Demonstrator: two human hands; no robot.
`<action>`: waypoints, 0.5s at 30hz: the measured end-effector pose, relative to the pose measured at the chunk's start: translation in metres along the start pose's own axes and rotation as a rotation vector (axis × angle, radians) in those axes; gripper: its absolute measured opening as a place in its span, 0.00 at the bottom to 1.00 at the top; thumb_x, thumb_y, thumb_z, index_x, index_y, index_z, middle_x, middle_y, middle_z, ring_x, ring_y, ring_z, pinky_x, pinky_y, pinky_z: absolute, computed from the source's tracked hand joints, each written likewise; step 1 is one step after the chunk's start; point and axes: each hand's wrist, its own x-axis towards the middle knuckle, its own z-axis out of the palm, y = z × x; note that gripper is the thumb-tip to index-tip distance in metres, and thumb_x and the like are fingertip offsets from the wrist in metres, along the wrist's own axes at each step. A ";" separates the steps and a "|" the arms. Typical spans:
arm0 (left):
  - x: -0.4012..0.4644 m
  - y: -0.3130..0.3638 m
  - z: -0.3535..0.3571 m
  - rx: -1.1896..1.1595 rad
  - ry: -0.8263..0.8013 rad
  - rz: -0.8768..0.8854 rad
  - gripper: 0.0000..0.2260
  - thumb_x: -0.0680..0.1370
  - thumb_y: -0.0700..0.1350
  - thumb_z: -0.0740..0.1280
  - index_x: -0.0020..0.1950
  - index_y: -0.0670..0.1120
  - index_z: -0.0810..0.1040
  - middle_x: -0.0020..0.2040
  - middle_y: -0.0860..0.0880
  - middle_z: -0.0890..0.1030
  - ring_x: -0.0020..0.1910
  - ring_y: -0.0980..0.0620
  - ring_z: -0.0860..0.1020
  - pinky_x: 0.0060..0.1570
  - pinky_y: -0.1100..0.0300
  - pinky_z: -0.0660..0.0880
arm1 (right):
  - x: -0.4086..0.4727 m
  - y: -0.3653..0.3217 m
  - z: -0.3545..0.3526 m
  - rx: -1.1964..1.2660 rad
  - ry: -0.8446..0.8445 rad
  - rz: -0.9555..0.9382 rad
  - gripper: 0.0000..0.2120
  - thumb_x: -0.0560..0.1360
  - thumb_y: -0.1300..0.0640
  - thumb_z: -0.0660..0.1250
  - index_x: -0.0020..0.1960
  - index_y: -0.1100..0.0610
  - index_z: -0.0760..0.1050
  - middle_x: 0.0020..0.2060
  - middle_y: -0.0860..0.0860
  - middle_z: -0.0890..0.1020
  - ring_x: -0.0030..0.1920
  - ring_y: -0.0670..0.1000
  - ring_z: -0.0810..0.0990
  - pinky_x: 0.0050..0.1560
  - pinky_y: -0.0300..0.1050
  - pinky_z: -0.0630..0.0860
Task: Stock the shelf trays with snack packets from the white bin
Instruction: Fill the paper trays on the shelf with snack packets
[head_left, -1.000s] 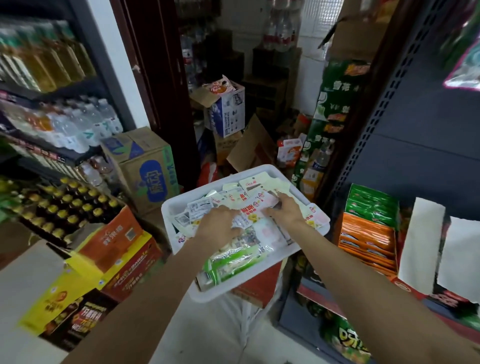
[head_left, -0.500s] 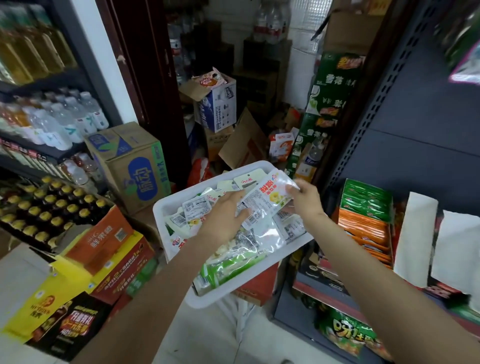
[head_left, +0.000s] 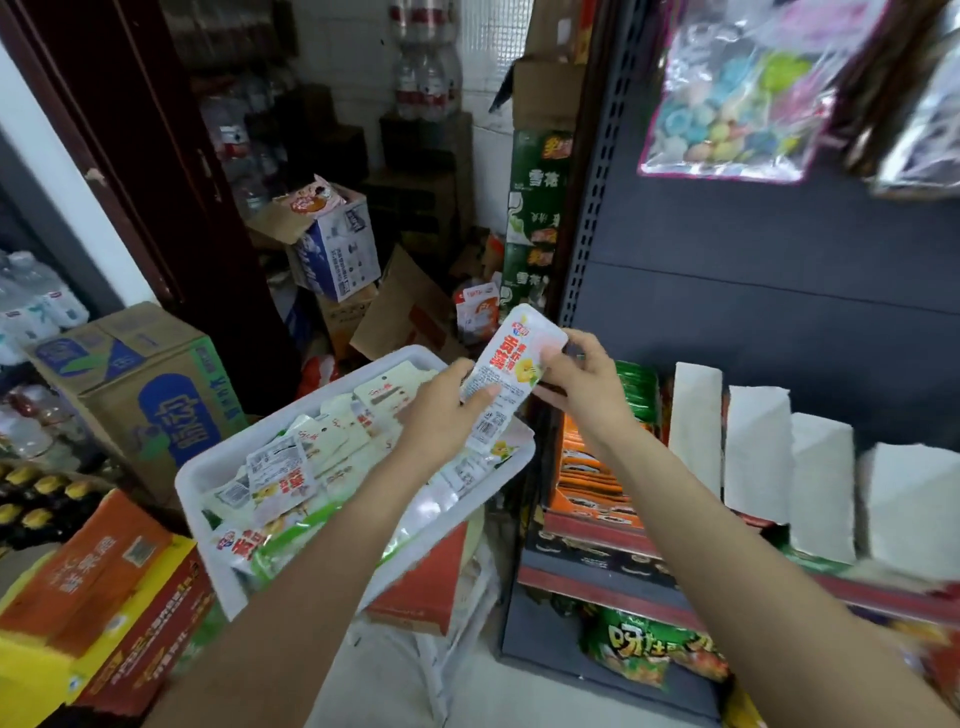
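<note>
A white bin (head_left: 208, 480) full of white and green snack packets (head_left: 291, 467) sits in front of me, left of the shelf. Above its far right corner both hands hold up a stack of white snack packets (head_left: 511, 364) with red and yellow print. My left hand (head_left: 441, 410) grips the lower end, thumb on the front. My right hand (head_left: 582, 384) pinches the upper right edge. The shelf tray (head_left: 587, 467) to the right holds orange and green packets.
White folded packs (head_left: 758, 457) stand in a row on the dark shelf (head_left: 753, 312) to the right. Toy bags (head_left: 727, 104) hang above. Cardboard boxes (head_left: 150, 395) and bottle crates (head_left: 104, 571) crowd the left. Snack bags (head_left: 649, 644) lie on the bottom shelf.
Both hands have lifted the stack of packets out of the bin and moved it up and right toward the shelf. My view has turned to the right.
</note>
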 end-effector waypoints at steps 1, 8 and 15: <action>0.000 0.009 0.011 0.027 0.026 0.013 0.11 0.79 0.50 0.64 0.56 0.45 0.75 0.51 0.49 0.82 0.46 0.51 0.80 0.42 0.55 0.76 | -0.003 0.001 -0.010 -0.011 0.001 0.025 0.12 0.80 0.58 0.60 0.63 0.56 0.67 0.48 0.51 0.80 0.45 0.47 0.81 0.41 0.38 0.79; -0.022 0.100 0.124 0.528 0.044 0.358 0.15 0.79 0.50 0.62 0.65 0.49 0.73 0.56 0.48 0.76 0.57 0.47 0.74 0.48 0.51 0.73 | -0.027 -0.002 -0.119 0.202 -0.011 0.091 0.08 0.80 0.59 0.60 0.56 0.60 0.73 0.44 0.53 0.82 0.41 0.49 0.81 0.34 0.40 0.78; -0.035 0.185 0.244 0.128 -0.195 0.307 0.20 0.78 0.53 0.64 0.67 0.44 0.73 0.61 0.46 0.75 0.62 0.48 0.73 0.61 0.54 0.69 | -0.061 -0.011 -0.290 0.139 0.209 0.017 0.11 0.78 0.68 0.55 0.42 0.60 0.74 0.34 0.55 0.79 0.33 0.51 0.78 0.34 0.41 0.74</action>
